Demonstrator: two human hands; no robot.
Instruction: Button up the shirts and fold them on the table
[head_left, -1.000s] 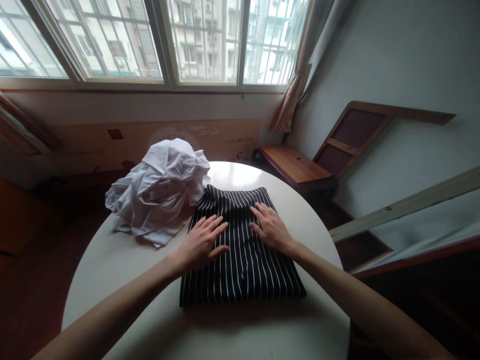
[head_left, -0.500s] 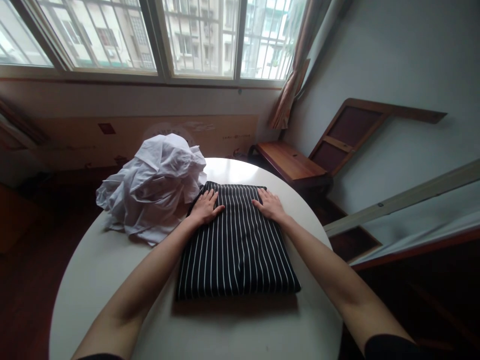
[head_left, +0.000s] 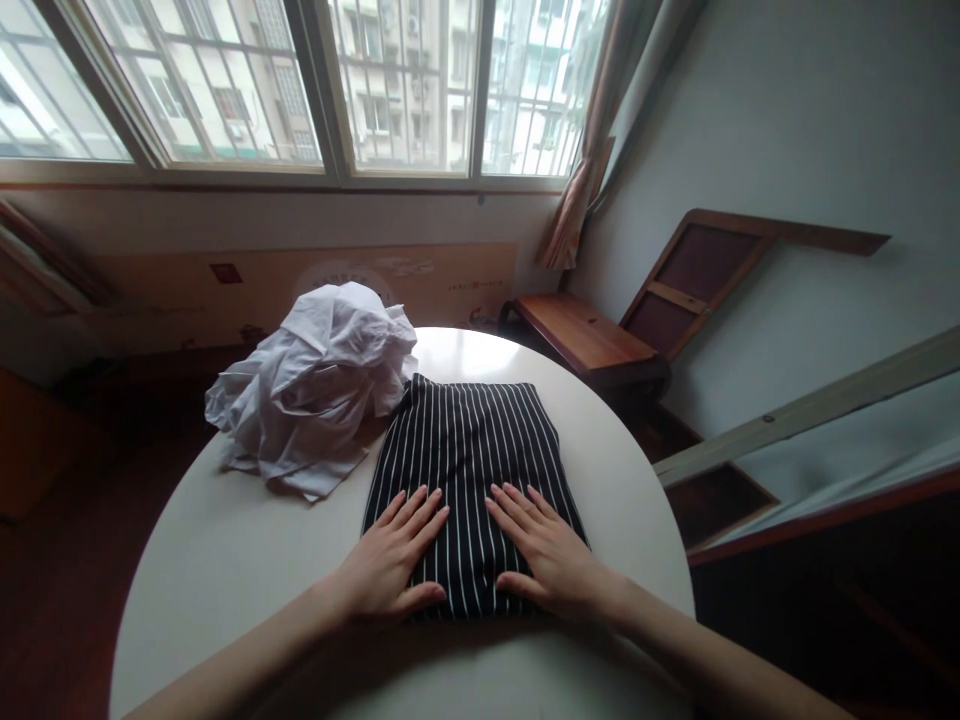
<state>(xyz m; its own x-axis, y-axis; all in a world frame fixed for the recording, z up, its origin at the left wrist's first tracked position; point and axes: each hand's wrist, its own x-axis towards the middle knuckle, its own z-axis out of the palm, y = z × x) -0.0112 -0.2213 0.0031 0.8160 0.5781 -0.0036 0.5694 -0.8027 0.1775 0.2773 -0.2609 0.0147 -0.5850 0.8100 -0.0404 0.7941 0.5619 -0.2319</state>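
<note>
A folded black cloth with thin white stripes lies flat on a round white table. My left hand rests palm down on the cloth's near left part, fingers stretched out and apart. My right hand lies flat on the near right part, fingers also spread. Neither hand holds anything. A crumpled white garment is heaped just left of the striped cloth, touching its far left corner.
A wooden bench or low table and a leaning wooden frame stand to the right by the wall. A window with bars runs along the far wall. Long wooden boards lean at the right.
Both hands have slid from the far edge of the striped cloth back to its near edge, staying flat. The camera view shifted slightly.
</note>
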